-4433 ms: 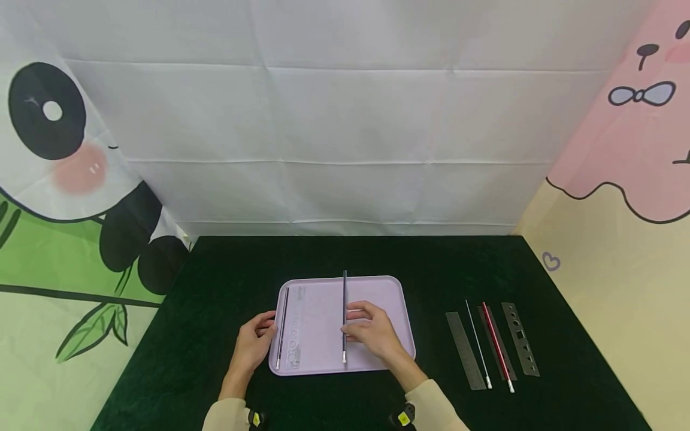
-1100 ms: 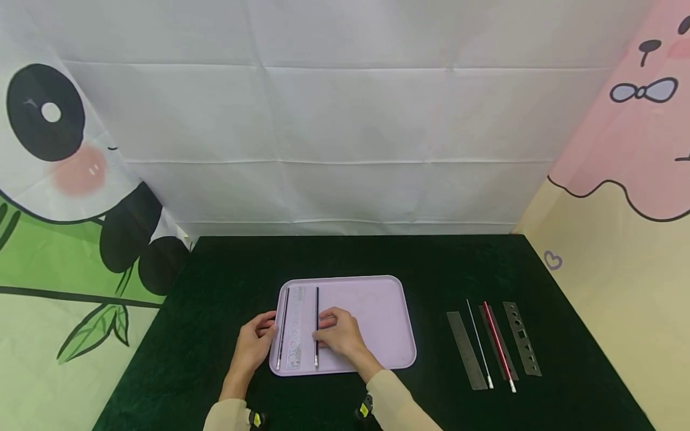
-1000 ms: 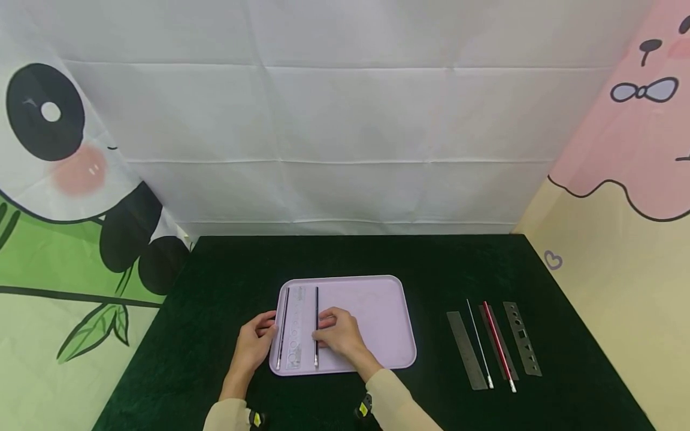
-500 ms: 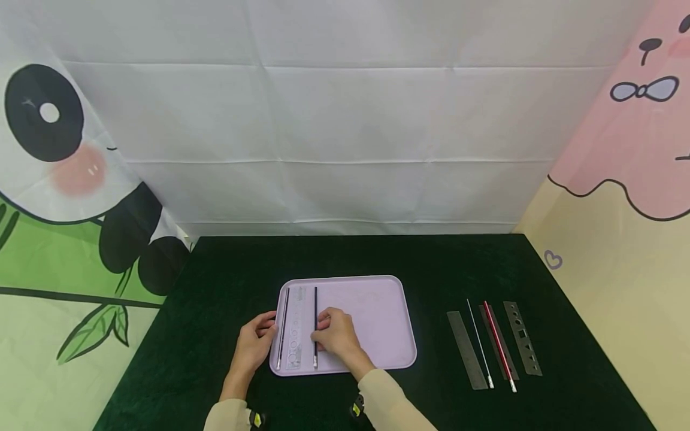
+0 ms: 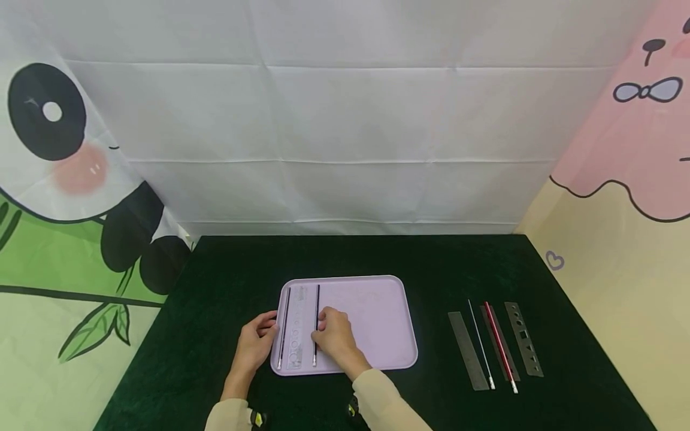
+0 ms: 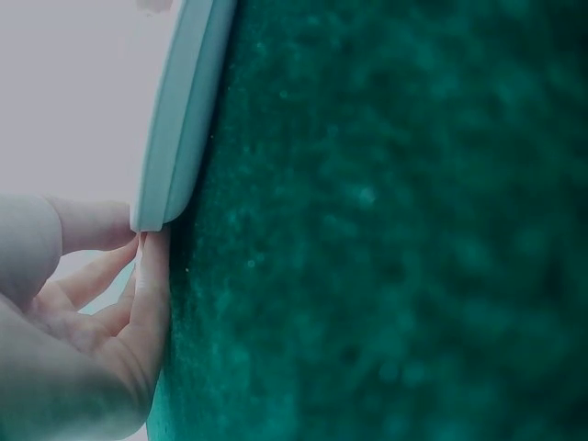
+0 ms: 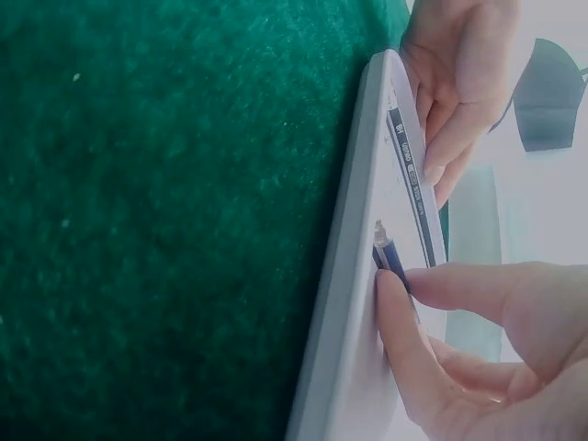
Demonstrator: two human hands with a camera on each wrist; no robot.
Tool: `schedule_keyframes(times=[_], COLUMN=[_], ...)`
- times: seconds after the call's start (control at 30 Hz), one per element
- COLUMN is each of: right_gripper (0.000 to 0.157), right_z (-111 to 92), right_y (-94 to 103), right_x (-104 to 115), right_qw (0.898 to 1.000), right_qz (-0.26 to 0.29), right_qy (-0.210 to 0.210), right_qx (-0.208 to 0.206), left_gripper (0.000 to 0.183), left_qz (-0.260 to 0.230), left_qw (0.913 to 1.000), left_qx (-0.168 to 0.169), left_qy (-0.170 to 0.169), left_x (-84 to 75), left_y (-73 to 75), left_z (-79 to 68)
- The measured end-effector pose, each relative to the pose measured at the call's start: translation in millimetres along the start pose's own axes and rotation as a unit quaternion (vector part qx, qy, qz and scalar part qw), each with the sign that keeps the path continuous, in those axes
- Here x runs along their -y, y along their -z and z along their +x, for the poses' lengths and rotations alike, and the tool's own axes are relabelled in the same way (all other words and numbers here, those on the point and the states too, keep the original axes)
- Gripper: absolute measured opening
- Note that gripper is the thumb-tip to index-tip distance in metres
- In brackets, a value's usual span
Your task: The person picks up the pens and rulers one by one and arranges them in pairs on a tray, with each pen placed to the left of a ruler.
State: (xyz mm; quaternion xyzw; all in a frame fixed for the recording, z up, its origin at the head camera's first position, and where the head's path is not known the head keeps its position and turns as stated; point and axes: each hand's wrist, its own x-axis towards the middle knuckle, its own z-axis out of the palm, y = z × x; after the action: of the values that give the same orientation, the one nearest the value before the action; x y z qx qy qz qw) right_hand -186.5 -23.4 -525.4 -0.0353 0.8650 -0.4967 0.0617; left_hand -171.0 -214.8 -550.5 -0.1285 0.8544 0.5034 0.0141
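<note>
My left hand [image 5: 256, 342] grips the left rim of the lilac tray [image 5: 377, 317]; in the left wrist view its thumb and fingers meet the rim [image 6: 179, 119]. My right hand [image 5: 336, 338] pinches a dark pencil [image 5: 317, 299] near its lower part, thumb against fingers, with the eraser end towards me. This pencil stands lengthwise just right of a clear stencil ruler [image 5: 294, 335] on the tray. Left of the ruler, along the tray's edge, lies another dark pencil [image 5: 284, 323], marked HB in the right wrist view. Whether the held pencil touches the tray bottom, I cannot tell.
On the green tablecloth [image 5: 237, 257] to the right lie a grey ruler [image 5: 468, 352], a thin silvery pencil [image 5: 481, 344], a red pencil [image 5: 500, 347] over another grey strip [image 5: 492, 335], and a grey stencil ruler [image 5: 524, 339]. A white cloth backdrop [image 5: 350, 120] hangs behind.
Over the last few seconds my right hand has carried the dark pencil left, from mid-tray to beside the clear ruler. In the last second it has barely shifted. My left hand has stayed put.
</note>
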Motion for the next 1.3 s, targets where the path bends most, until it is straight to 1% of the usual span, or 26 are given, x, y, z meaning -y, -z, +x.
schedule_keyframes(times=[0.13,0.3,0.57,1.07,1.3], right_gripper=[0.025,0.025,0.027,0.028,0.028], right_z=[1.0,1.2,-0.3,-2.1,-1.5], right_y=[-0.9,-1.9,-1.6,-0.7,0.3], right_x=[-1.0,-1.7,-1.3,0.0,0.3], right_qw=[1.000,1.000,1.000,1.000,1.000], right_qz=[-0.010,-0.010,-0.005,-0.008,-0.017], right_qy=[-0.002,-0.003,-0.001,0.009,0.003], right_qx=[0.000,0.003,0.006,0.006,0.007], left_gripper=[0.039,0.038,0.038,0.038,0.038], left_qz=[-0.002,-0.005,-0.004,-0.008,-0.006], left_qw=[1.0000,1.0000,1.0000,1.0000,1.0000], left_qx=[-0.002,-0.004,0.003,-0.003,-0.002], left_qy=[-0.002,-0.004,0.001,-0.004,-0.003], left_x=[-1.0,-2.2,-0.3,-0.1,-1.7], left_y=[-0.3,0.0,0.9,-0.7,0.0], left_z=[0.1,-0.3,-0.6,0.2,-0.7])
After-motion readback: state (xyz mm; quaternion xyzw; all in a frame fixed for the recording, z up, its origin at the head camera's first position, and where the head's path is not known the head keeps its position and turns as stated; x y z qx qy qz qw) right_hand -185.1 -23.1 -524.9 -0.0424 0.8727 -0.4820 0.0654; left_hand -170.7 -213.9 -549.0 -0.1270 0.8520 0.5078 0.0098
